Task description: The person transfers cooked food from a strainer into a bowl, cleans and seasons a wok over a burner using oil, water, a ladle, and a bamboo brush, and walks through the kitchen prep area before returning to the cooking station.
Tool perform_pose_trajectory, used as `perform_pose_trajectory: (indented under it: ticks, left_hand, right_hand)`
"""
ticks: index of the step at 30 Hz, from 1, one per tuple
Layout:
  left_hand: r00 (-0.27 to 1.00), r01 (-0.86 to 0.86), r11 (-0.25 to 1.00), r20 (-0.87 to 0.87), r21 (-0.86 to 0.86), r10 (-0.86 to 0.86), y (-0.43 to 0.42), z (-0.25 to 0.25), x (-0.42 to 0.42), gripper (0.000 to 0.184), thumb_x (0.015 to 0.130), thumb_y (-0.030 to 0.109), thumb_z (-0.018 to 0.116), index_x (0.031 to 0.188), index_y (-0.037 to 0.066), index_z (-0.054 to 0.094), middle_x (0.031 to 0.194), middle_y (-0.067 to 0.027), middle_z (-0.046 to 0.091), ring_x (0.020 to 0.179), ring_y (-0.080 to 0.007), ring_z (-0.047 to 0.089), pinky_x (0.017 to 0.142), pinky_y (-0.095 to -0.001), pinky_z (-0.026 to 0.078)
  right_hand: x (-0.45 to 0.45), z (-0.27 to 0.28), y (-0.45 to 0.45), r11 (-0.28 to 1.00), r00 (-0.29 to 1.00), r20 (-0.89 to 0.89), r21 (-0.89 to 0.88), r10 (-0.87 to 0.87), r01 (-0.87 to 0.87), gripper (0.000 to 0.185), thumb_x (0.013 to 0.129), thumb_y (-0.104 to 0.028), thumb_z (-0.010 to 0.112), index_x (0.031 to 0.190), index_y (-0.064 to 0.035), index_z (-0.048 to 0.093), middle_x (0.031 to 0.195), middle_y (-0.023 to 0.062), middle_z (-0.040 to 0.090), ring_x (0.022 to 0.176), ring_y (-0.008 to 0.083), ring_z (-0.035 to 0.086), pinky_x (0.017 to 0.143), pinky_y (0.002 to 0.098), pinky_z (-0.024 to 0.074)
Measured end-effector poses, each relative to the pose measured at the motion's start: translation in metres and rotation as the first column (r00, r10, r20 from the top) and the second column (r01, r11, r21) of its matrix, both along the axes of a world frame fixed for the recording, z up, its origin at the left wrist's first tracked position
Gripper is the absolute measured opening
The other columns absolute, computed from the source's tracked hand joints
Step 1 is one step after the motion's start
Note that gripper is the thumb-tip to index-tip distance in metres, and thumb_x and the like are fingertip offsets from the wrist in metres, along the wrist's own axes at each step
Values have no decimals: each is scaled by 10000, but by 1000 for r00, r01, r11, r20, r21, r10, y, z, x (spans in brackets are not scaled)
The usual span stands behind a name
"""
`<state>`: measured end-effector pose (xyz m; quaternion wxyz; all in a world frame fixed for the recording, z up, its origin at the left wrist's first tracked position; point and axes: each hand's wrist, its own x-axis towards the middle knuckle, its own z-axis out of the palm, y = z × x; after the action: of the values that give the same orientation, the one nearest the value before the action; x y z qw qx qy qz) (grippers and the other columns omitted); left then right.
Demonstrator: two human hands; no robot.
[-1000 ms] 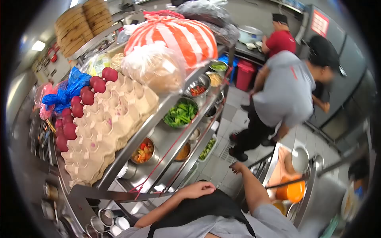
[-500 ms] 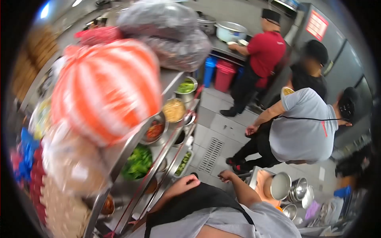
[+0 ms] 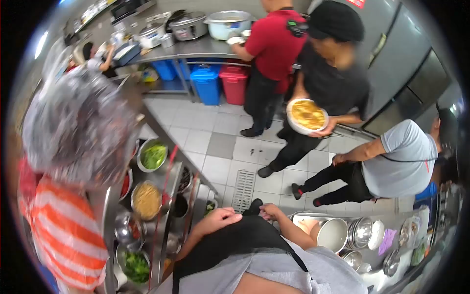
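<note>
My left hand (image 3: 219, 220) is in front of my black apron (image 3: 215, 255), its fingers loosely stretched toward the right with nothing seen in them. On the other side of the apron, my right hand (image 3: 269, 211) has its fingers curled in, and no object shows in it. To the left of my left hand is a steel counter with a bowl of chopped greens (image 3: 152, 155), a bowl of pale yellow strips (image 3: 146, 200) and leafy greens (image 3: 135, 266). Metal bowls (image 3: 360, 232) and a pale round pot (image 3: 333, 235) stand to the right of my right hand.
A person in black carries a bowl of yellow food (image 3: 308, 116) ahead. Someone in red (image 3: 275, 39) works at the back counter, and a person in grey (image 3: 399, 157) stands at right. Stuffed plastic bags (image 3: 81, 125) top the left shelf. A floor drain (image 3: 244, 188) lies ahead.
My view has swung left, shifting the bags and left counter. The person in black has turned and come nearer, the bowl now in plain view. My hands stay near the apron.
</note>
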<state>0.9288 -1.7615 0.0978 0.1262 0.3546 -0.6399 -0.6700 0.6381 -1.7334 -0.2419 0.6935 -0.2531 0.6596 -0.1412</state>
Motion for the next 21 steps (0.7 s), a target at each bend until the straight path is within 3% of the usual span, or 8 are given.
perform_pose_trajectory:
  ticks: [2, 3, 5, 9, 12, 19, 20, 21]
  left_hand:
    - [1000, 24, 999, 12, 37, -25, -26, 11, -24, 365, 965, 279, 531, 798, -44, 566, 769, -17, 476, 750, -102, 466, 692, -251, 372]
    - [999, 44, 999, 26, 25, -45, -41, 14, -36, 373, 968, 287, 529, 800, -45, 559, 756, -13, 474, 741, -93, 460, 679, -241, 376]
    - [996, 85, 996, 4, 35, -85, -62, 25, -56, 345, 967, 265, 527, 796, -35, 535, 773, -15, 478, 767, -97, 460, 703, -251, 380]
    - [972, 231, 969, 54, -91, -227, -103, 37, -90, 300, 956, 219, 517, 780, -24, 521, 812, -41, 508, 783, -136, 475, 740, -261, 388]
    - [938, 308, 951, -161, -21, -307, -139, 27, -106, 196, 936, 165, 517, 861, 3, 597, 865, -66, 550, 837, -152, 514, 771, -256, 394]
    - [901, 415, 906, -99, -87, -422, -193, 41, -153, 142, 898, 33, 477, 900, -8, 613, 907, -39, 521, 805, -98, 485, 731, -219, 379]
    - [878, 442, 887, -138, -131, -458, -201, 37, -158, 150, 906, 26, 476, 939, -12, 617, 918, -41, 528, 796, -94, 487, 730, -213, 377]
    - [863, 467, 875, -147, -130, -482, -211, 32, -165, 150, 906, 26, 476, 939, -12, 617, 918, -41, 528, 796, -94, 487, 730, -213, 377]
  right_hand:
    - [-13, -9, -29, 978, 981, -71, -93, 179, -185, 192, 861, -264, 594, 921, -93, 658, 745, 59, 635, 594, 162, 624, 486, 353, 509]
    - [-23, -41, -41, 839, 921, -198, -382, 336, -388, 212, 867, -271, 582, 882, -73, 657, 701, 47, 623, 582, 158, 594, 468, 338, 478]
    - [-40, -61, -52, 657, 819, -372, -490, 436, -573, 223, 857, -268, 568, 834, -65, 656, 651, 34, 605, 589, 156, 568, 470, 334, 456]
    - [-53, -47, -94, 936, 924, -256, -133, 285, -326, 170, 843, -233, 560, 820, -86, 642, 693, 64, 611, 639, 186, 612, 521, 412, 507]
    - [-71, -36, -119, 991, 965, -223, 21, 137, -136, 133, 833, -208, 554, 808, -102, 631, 725, 87, 616, 676, 209, 645, 559, 471, 545]
    - [-140, -112, -126, 998, 979, -203, 62, 2, 11, 184, 874, -272, 554, 976, -136, 626, 739, 52, 628, 652, 233, 631, 511, 451, 501]
    - [-153, -138, -122, 983, 960, -261, -123, 104, -140, 192, 872, -271, 563, 948, -112, 637, 734, 62, 632, 617, 232, 622, 492, 441, 500]
    - [-156, -96, -116, 993, 965, -256, -116, -52, 22, 225, 870, -272, 569, 942, -73, 647, 758, 83, 647, 589, 230, 622, 478, 420, 510]
